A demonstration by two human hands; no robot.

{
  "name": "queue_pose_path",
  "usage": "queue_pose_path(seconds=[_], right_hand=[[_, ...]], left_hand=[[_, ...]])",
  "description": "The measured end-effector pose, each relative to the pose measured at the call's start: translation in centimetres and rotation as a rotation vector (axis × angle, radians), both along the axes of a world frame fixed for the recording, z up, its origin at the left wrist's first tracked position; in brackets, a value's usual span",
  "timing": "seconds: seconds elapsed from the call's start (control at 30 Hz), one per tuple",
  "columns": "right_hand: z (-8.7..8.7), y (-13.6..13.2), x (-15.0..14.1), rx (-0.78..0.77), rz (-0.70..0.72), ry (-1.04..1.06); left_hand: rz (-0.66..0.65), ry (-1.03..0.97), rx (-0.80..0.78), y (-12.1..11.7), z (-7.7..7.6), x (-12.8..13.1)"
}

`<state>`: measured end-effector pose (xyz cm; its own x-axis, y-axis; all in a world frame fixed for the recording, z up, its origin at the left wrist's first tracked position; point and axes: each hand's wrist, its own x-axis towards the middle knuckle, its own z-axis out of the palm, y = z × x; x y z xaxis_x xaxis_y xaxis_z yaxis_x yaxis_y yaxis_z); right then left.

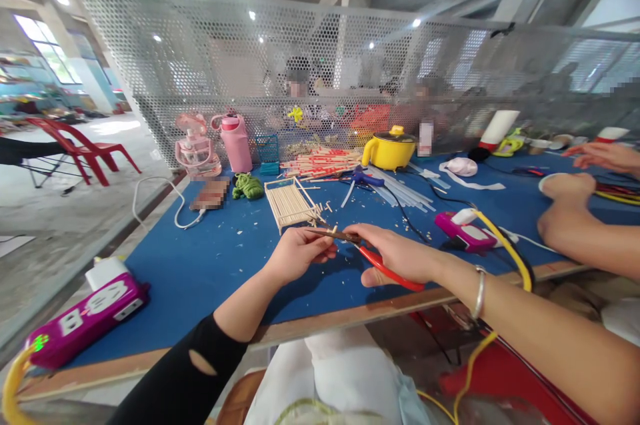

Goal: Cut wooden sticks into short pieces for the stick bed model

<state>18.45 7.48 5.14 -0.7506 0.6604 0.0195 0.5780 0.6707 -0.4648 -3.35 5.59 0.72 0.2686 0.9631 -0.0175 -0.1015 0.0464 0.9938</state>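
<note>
Scissors [383,265] with red handles are in the grip of the right hand [403,253], whose fingers we find closed about them, the blades directed toward the left hand [297,255]. The two hands are near each other but apart, with the blades spanning the gap. We observe the left hand with fingers bent and drawn together beside the blade tip; a small pale piece [334,230] shows at the blades by its fingertips, and we cannot tell whether those fingers grip it.

Just beyond the left hand we record a frame of pale sticks [291,204], lying on the blue tabletop [200,278], with short cut bits near its right edge. Farther out, beyond both hands, we note a heap of red-marked sticks [325,164], a blue glue gun [367,177] and translucent rods [407,195]. A yellow pot [394,150] stands behind these.

To the left of and beyond the left hand we list a green bundle [249,186] and an upright pink bottle [237,145]. One purple power strip [90,318] lies well to the left of the left hand; another [465,232] lies to the right of and beyond the right hand. Farther right, we see a co-worker's arm [595,232] over the table.
</note>
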Motion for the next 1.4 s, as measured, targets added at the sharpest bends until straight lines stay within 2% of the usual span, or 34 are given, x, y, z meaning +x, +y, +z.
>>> queue_pose_path(seconds=[0.23,0.47,0.77,0.87,0.97,1.03,1.17,1.3,1.4], right_hand=[[-0.7,0.1,0.1,0.065,-0.008,0.015],[-0.9,0.1,0.0,0.109,0.012,0.017],[-0.7,0.2,0.2,0.065,0.022,-0.015],[-1.1,0.1,-0.1,0.117,-0.057,0.02],[-1.4,0.0,-0.5,0.173,-0.253,0.101],[-1.5,0.0,-0.6,0.202,-0.333,0.097],[-1.3,0.2,-0.7,0.247,-0.236,0.008],[-1.0,0.2,-0.4,0.347,-0.154,0.017],[-1.0,0.0,-0.4,0.359,-0.118,0.001]], left_hand=[[0.037,0.117,0.096,-0.2,-0.2,0.1],[0.024,0.08,0.113,-0.2,-0.1,0.2],[0.013,0.065,0.18,-0.2,-0.3,0.3],[0.022,0.068,0.191,-0.3,-0.3,0.3],[0.042,0.065,0.195,-0.2,-0.4,0.3],[0.059,0.07,0.192,-0.1,-0.4,0.3],[0.055,0.081,0.183,0.0,-0.5,0.3],[0.01,0.056,0.209,-0.3,-0.6,0.4],[0.007,0.06,0.225,-0.5,-0.5,0.5]])
